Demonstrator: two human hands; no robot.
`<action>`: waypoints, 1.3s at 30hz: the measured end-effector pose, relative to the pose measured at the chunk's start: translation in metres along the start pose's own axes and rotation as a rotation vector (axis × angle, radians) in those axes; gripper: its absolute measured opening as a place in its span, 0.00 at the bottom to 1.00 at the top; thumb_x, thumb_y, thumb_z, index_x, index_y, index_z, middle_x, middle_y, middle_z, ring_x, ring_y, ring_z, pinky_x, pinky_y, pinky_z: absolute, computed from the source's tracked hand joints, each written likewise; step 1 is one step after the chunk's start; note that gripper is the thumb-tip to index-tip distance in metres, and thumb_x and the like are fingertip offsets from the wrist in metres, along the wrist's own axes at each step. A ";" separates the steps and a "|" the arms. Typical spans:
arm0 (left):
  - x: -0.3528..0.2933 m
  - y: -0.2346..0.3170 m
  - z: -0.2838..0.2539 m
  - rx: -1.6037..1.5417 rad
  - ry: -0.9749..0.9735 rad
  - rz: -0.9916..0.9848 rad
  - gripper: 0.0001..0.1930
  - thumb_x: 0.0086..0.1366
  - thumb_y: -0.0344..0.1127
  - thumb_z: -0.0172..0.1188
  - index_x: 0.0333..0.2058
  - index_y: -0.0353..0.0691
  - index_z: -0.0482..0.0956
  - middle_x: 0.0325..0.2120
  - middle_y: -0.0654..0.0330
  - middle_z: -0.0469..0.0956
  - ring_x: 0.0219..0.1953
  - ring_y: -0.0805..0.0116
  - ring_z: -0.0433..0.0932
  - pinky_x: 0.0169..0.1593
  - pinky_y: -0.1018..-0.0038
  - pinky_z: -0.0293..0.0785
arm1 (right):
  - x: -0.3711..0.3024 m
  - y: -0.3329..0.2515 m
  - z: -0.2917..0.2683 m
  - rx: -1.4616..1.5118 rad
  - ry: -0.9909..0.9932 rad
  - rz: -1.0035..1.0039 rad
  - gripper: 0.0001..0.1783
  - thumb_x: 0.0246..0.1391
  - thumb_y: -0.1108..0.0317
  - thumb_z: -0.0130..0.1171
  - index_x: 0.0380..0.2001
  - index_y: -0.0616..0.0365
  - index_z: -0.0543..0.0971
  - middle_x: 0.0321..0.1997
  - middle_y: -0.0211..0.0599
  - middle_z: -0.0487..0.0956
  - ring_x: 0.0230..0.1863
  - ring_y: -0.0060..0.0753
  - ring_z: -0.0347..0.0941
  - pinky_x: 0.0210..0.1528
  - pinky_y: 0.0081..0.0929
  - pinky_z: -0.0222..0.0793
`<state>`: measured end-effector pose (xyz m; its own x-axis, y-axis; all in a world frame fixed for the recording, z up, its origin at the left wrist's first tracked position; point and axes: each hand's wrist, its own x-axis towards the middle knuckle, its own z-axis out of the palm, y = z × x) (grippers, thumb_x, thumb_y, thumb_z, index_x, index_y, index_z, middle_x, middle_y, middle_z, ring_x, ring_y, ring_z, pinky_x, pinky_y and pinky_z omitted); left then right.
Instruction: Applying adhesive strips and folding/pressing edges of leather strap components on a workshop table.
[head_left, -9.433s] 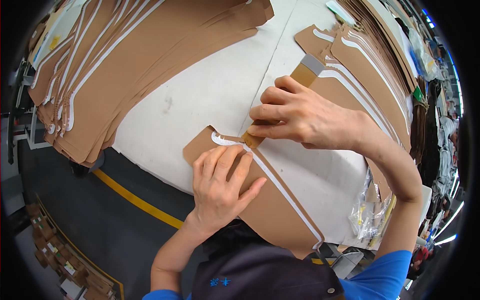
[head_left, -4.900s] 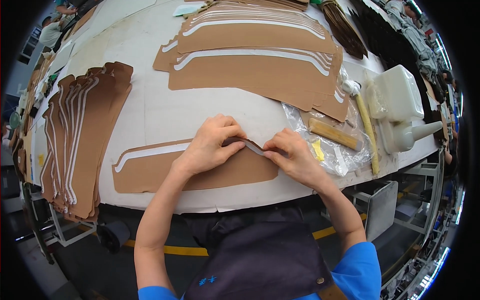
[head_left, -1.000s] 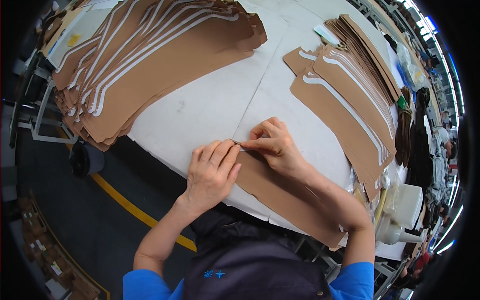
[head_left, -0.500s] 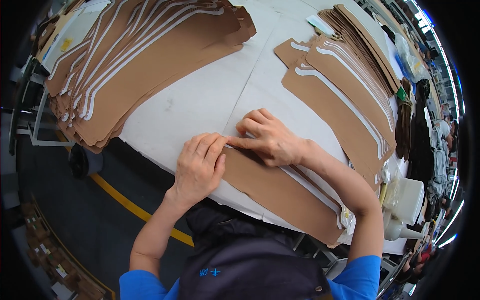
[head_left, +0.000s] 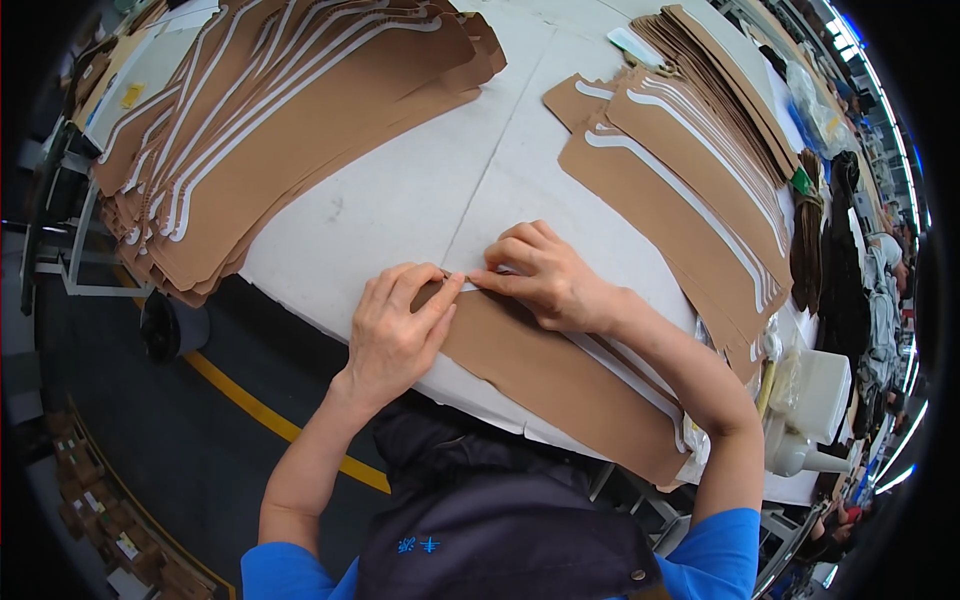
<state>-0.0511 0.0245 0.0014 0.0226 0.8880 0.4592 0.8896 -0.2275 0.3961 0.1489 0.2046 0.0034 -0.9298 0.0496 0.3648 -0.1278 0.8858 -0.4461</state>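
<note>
A brown panel point(head_left: 540, 370), which looks like fabric or thin leather, lies along the near edge of the white table. A white strip point(head_left: 632, 378) runs down its length. My left hand point(head_left: 390, 325) is at the panel's left end, its thumb and fingers bent around the corner there. Close by, my right hand point(head_left: 552, 285) presses its index fingertip on the white strip's end, with the other fingers curled. Both sets of fingertips almost meet at this corner. Under my right hand and forearm, part of the strip is hidden.
Fanned brown panels with white strips point(head_left: 330, 110) cover the far left of the table. More such panels point(head_left: 680, 215) lie at the right, beside a thick brown stack point(head_left: 725, 85). A white plastic bottle point(head_left: 822, 395) is near my right elbow. A dark bin point(head_left: 172, 325) stands on the floor.
My right hand has shifted slightly to the right. The left index fingertip has moved right along the panel's end, opening a gap between the left fingers.
</note>
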 end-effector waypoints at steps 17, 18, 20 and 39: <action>0.032 -0.033 -0.013 -0.348 -0.148 -0.264 0.05 0.67 0.22 0.63 0.41 0.34 0.82 0.39 0.56 0.80 0.38 0.63 0.80 0.45 0.70 0.78 | -0.176 -0.118 -0.088 -0.251 0.307 0.840 0.19 0.56 0.81 0.62 0.51 0.56 0.85 0.51 0.40 0.80 0.56 0.46 0.72 0.61 0.43 0.67; 0.036 -0.043 -0.020 -0.328 -0.141 -0.229 0.05 0.66 0.22 0.63 0.41 0.34 0.83 0.40 0.57 0.80 0.40 0.66 0.80 0.45 0.71 0.77 | -0.204 -0.134 -0.090 -0.318 0.362 0.966 0.18 0.55 0.80 0.64 0.50 0.58 0.85 0.52 0.41 0.80 0.57 0.47 0.72 0.61 0.42 0.67; 0.047 -0.072 -0.033 -0.236 -0.125 -0.231 0.05 0.66 0.23 0.63 0.40 0.35 0.83 0.41 0.57 0.81 0.41 0.64 0.81 0.47 0.69 0.75 | -0.250 -0.164 -0.095 -0.408 0.373 1.057 0.19 0.54 0.78 0.66 0.51 0.60 0.85 0.52 0.42 0.80 0.57 0.48 0.72 0.62 0.41 0.66; 0.011 0.145 0.074 -0.214 -0.254 0.262 0.19 0.63 0.36 0.73 0.51 0.40 0.83 0.50 0.58 0.77 0.55 0.55 0.74 0.58 0.58 0.70 | -0.209 -0.156 -0.087 -0.086 0.043 0.948 0.26 0.57 0.79 0.62 0.60 0.63 0.75 0.49 0.47 0.76 0.49 0.52 0.79 0.44 0.45 0.76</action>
<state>0.1121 0.0304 0.0055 0.3709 0.8532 0.3667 0.7244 -0.5129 0.4607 0.3929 0.0960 0.0682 -0.6191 0.7805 -0.0873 0.7006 0.4986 -0.5104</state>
